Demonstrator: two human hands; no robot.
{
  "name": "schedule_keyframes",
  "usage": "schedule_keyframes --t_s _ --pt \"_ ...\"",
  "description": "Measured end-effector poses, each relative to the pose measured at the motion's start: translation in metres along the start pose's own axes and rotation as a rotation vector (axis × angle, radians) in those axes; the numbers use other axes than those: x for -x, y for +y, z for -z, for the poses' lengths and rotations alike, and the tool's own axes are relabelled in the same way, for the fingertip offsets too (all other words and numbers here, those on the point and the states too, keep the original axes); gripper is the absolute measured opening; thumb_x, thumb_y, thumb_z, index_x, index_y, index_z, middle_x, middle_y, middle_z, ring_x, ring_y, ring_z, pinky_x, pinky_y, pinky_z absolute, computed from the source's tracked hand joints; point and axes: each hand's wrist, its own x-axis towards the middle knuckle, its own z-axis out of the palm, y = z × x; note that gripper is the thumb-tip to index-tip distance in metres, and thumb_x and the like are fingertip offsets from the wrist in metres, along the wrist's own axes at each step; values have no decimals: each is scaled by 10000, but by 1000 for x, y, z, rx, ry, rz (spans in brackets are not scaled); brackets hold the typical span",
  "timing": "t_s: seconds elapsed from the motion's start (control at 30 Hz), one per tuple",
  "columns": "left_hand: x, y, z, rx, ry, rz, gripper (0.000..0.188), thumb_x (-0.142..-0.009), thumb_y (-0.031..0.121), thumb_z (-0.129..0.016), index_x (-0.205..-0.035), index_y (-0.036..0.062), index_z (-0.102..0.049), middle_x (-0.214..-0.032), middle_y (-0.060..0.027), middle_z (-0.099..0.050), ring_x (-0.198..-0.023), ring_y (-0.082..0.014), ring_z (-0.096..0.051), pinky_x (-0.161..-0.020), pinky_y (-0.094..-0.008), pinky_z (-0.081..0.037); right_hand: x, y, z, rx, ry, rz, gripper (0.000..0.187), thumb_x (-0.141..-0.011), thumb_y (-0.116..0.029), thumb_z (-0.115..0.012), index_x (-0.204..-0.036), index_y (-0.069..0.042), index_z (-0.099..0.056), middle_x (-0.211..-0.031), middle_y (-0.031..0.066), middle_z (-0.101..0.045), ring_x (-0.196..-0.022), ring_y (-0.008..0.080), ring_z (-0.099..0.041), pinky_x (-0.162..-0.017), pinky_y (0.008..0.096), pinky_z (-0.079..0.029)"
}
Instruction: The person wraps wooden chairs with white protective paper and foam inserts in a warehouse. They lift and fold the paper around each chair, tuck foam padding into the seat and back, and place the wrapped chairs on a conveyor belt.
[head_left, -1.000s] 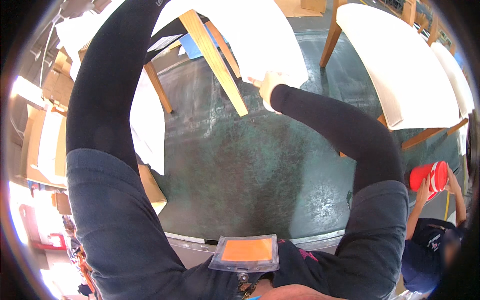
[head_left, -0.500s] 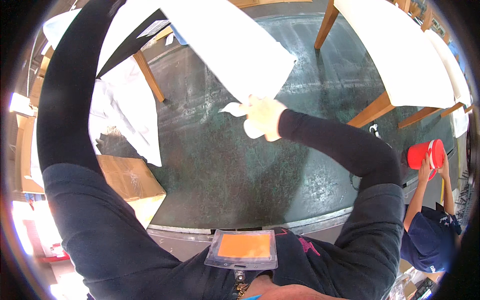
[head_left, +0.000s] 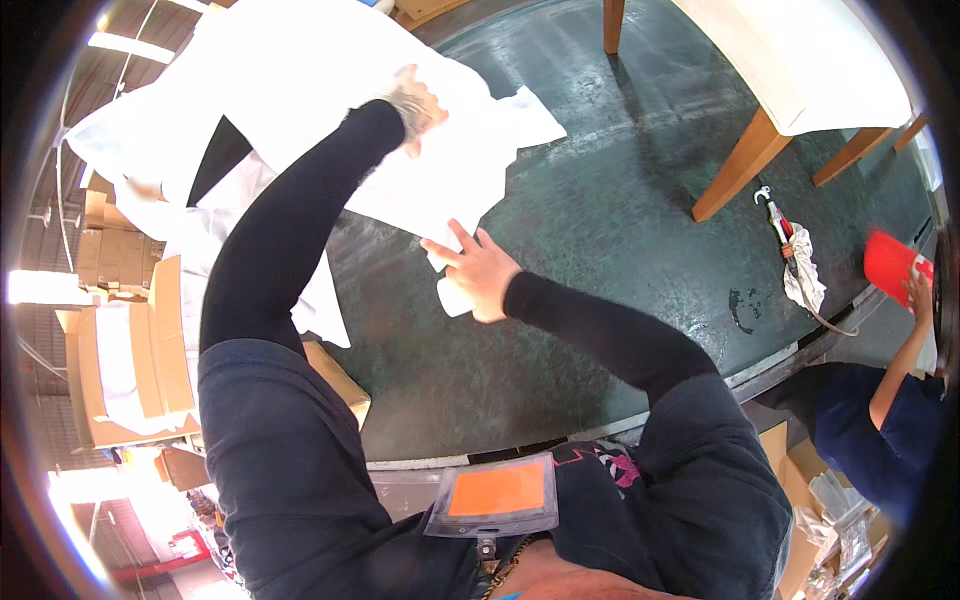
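A large white sheet [head_left: 460, 170], overexposed in places, covers a bulky thing at the upper left of the dark green work surface [head_left: 590, 330]. My left hand [head_left: 418, 110] lies over the sheet, fingers apart and slightly blurred. Near the sheet's front corner is my right hand [head_left: 482, 275], its fingers spread. A small white piece [head_left: 454, 297] shows beneath its palm and seems held there; its kind is unclear. What lies under the sheet is mostly hidden, apart from a dark patch [head_left: 222, 158].
A white-covered chair [head_left: 800, 70] with wooden legs stands at the upper right. A metal-tipped hand tool [head_left: 775, 225] with a hose lies beside a white rag [head_left: 803, 268]. At the right edge, a person holds a red container [head_left: 892, 268]. Cardboard boxes [head_left: 130, 365] stand at left.
My left hand has come down and inward onto the sheet, which now spreads wider. My right hand has shifted left and nearer, its fingers opening from the sheet. The view has turned.
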Motion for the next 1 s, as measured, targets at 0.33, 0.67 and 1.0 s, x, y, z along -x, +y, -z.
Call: schedule_keyframes --t_s 0.33,0.67,1.0 --pt "24 -96 -11 4 143 393 843 -714 725 -726 -1302 129 -627 -1237 -135 -651 -1321 -287 -495 -1217 -560 -157 22 40 1 -615 624 -444 615 -670 -282 -801 -1211 -49 -625 -1557 303 -267 -1458 521 -213 -1153 594 -296" --pt "11 -104 -34 -120 43 248 938 -572 469 -930 -1380 196 -540 -1401 -93 -545 -1407 -276 -401 -1233 -582 -130 -66 55 -4 -735 583 -463 758 -625 -361 -822 -1257 3 -617 -1509 413 -210 -1452 477 -257 -1140 456 -382" --pt "-26 -41 20 5 -131 81 845 -616 587 -822 -1291 128 -601 -1215 -101 -666 -1246 -286 -569 -1205 -562 -202 -63 42 -21 -788 604 -607 702 -667 -380 -815 -1158 79 -613 -1466 486 -183 -1413 573 -258 -1128 449 -389"
